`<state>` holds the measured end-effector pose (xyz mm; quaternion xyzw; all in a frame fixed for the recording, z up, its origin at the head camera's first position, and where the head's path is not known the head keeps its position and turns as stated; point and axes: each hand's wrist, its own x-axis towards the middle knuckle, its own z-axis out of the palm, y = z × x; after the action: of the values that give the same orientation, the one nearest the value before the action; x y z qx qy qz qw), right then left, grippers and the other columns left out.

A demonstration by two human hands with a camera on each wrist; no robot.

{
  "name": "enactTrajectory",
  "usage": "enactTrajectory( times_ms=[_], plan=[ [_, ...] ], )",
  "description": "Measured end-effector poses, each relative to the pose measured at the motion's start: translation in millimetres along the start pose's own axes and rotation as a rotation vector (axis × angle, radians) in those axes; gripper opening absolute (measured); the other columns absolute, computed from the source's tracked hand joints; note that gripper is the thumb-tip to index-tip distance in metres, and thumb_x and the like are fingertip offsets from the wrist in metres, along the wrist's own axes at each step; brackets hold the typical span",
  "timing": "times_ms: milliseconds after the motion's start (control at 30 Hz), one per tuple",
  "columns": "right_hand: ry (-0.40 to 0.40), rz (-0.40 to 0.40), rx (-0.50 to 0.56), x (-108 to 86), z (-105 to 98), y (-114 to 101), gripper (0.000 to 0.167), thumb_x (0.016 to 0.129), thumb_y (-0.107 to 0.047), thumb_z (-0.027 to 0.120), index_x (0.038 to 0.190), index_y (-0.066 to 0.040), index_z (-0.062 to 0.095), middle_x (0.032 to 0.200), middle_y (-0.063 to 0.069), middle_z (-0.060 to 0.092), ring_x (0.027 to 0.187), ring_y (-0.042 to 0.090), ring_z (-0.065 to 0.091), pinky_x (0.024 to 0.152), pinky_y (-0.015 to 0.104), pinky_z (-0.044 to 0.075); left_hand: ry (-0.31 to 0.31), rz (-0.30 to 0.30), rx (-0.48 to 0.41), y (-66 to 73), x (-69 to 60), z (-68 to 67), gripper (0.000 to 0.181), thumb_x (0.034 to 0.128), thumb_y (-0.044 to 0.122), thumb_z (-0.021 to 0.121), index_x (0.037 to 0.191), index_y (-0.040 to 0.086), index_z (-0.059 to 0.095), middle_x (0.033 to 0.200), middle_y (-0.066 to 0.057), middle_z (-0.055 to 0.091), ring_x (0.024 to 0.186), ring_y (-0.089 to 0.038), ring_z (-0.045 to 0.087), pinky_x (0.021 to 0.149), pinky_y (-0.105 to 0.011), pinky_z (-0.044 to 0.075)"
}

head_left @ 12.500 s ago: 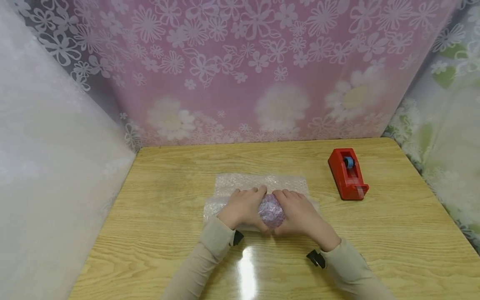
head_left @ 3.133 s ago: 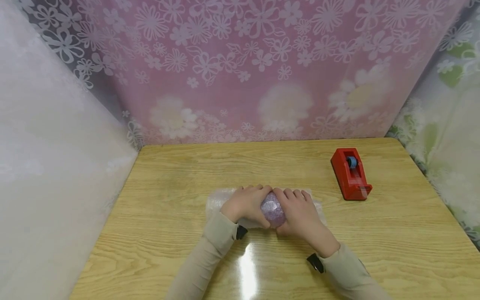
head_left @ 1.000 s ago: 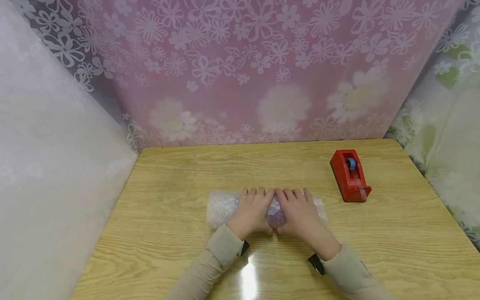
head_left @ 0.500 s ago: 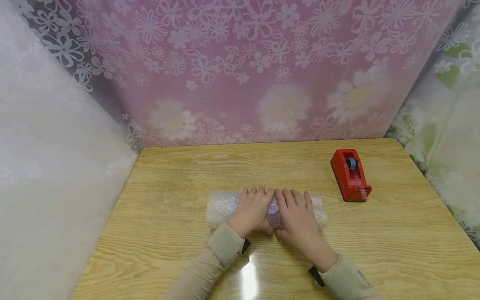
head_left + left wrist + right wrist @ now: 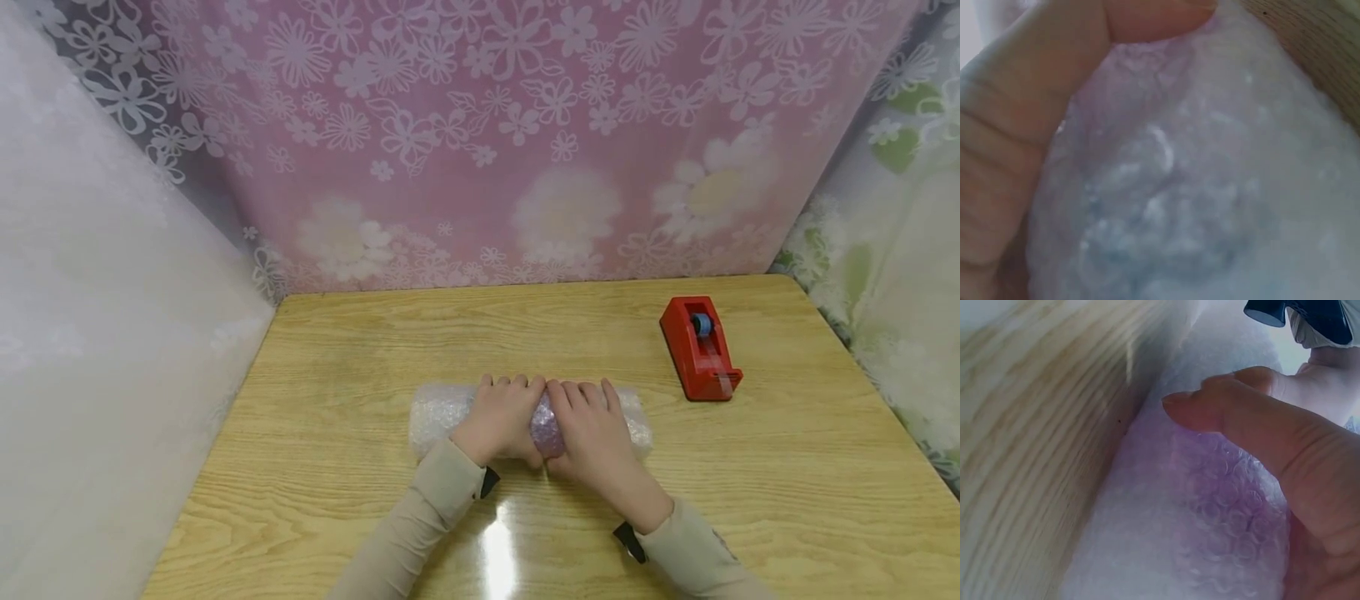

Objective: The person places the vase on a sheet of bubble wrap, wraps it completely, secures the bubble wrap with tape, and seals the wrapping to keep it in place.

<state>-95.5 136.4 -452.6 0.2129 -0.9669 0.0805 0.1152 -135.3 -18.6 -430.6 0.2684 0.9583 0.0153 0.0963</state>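
Bubble wrap point(image 5: 435, 421), earlier partly spread flat, lay rolled on the tabletop point(image 5: 330, 483), the left hand point(image 5: 501, 421) keeping its grip curled round the middle, a purple object point(image 5: 547, 429) showing between, the right hand point(image 5: 596, 433) gripping likewise; the red tape dispenser point(image 5: 681, 350) hadn't moved.

In front of you: pink cloth point(image 5: 450, 192), hanging just behind far edge of table point(image 5: 337, 350). White flower outlines point(image 5: 517, 33) on upper part; large pale daisies point(image 5: 712, 193) with yellowish centres lower down. At your left: whitish cloth point(image 5: 112, 333), slanting beside table; greyish area with white flowers in upper corner. At your right: pale cloth point(image 5: 892, 258) with green leaves point(image 5: 896, 152). Tabletop: yellowish wood look, grain running mostly side to side, right far corner rounded. Near you, bright white reflection point(image 5: 497, 554) of light on its surface.
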Motion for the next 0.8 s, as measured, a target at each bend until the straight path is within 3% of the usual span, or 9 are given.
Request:
enactTrajectory(
  times_ms=[367, 800],
  plan=[
    [-0.02, -0.02, 0.012, 5.3, -1, 4, 0.102, 0.046, -0.044, 0.092, 0.13, -0.002, 0.053, 0.119, 0.016, 0.064, 0.108, 0.039, 0.057, 0.103, 0.067, 0.034, 0.007, 0.001, 0.0, -5.2, -2.0, 2.5, 0.11, 0.054, 0.062, 0.088, 0.143, 0.013, 0.046, 0.134, -0.006, 0.058, 0.115, -0.029, 0.058, 0.099, -0.051, 0.043],
    [-0.09, -0.02, 0.046, 13.7, -2, 12, 0.101, 0.049, -0.051, 0.091, 0.13, -0.006, 0.053, 0.119, 0.016, 0.064, 0.109, 0.04, 0.058, 0.101, 0.068, 0.034, 0.132, -0.009, 0.096, -0.8, -9.8, 7.1, 0.104, 0.0544, 0.061, 0.089, 0.138, 0.015, 0.047, 0.126, -0.004, 0.058, 0.11, -0.026, 0.057, 0.092, -0.048, 0.045]
  ],
)
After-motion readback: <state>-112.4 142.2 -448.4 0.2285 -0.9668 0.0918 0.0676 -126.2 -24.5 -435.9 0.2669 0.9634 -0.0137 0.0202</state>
